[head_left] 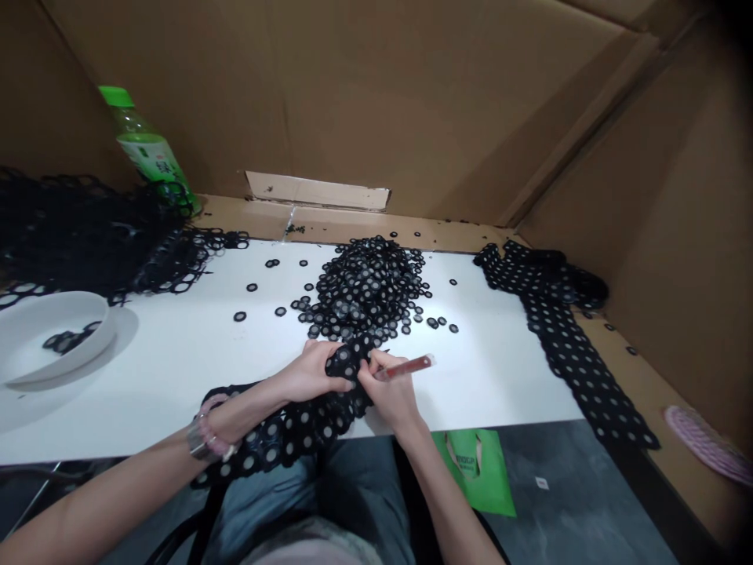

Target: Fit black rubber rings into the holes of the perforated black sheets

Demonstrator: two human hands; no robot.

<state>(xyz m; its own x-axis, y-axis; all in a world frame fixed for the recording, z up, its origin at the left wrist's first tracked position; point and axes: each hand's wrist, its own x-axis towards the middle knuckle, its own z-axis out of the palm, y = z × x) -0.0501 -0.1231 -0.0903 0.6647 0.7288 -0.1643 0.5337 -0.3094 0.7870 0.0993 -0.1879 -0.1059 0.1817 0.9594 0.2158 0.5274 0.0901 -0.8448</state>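
A black rubber sheet (294,431) studded with pale discs hangs from the white table's (176,353) front edge into my lap. My left hand (311,373) is closed on its top end, with a watch and bracelet at the wrist. My right hand (391,392) is closed round a thin reddish tool (412,366) and touches the same end of the sheet. Just beyond both hands lies a heap of loose black rings with pale centres (368,286).
A white bowl (35,329) with a few rings sits at the left. Black punched-out webbing (88,235) piles up behind it beside a green bottle (150,153). Another dotted sheet (565,337) drapes at the right. Cardboard walls (412,102) enclose the table. A green bag (479,471) lies on the floor.
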